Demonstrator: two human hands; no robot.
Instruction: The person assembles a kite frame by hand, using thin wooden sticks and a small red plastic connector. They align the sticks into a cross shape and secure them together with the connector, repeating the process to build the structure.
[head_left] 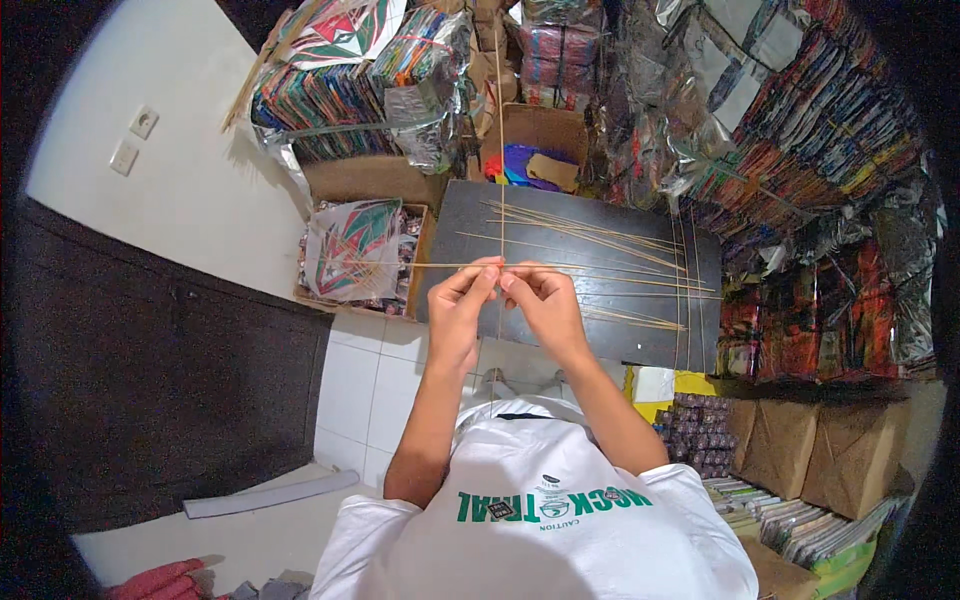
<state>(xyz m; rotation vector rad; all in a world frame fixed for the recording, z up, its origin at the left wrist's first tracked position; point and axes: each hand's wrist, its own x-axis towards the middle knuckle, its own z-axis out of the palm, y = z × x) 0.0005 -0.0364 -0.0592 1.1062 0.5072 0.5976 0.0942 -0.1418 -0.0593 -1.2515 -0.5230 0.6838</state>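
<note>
Two thin bamboo sticks cross between my hands above the dark table (pixel 462 208). The upright stick (pixel 501 140) runs far up past the table's back edge. The crosswise stick (pixel 438 265) reaches out to the left over an open box. My left hand (pixel 458 308) pinches at the crossing with thumb and fingers. Close beside it, my right hand (pixel 548 308) pinches the same spot, its fingertips nearly touching the left ones. Whether thread is wound at the joint is too small to tell. Several loose bamboo sticks (pixel 590 238) lie across the table.
At the table's left stands a cardboard box (pixel 420 262) with a printed kite-like sheet (pixel 352 250) on top. Wrapped stacks of colourful sheets (pixel 320 112) rise behind and along the right (pixel 835 130). Dark thread spools (pixel 695 425) are piled at lower right. A white tube (pixel 270 496) lies on the floor.
</note>
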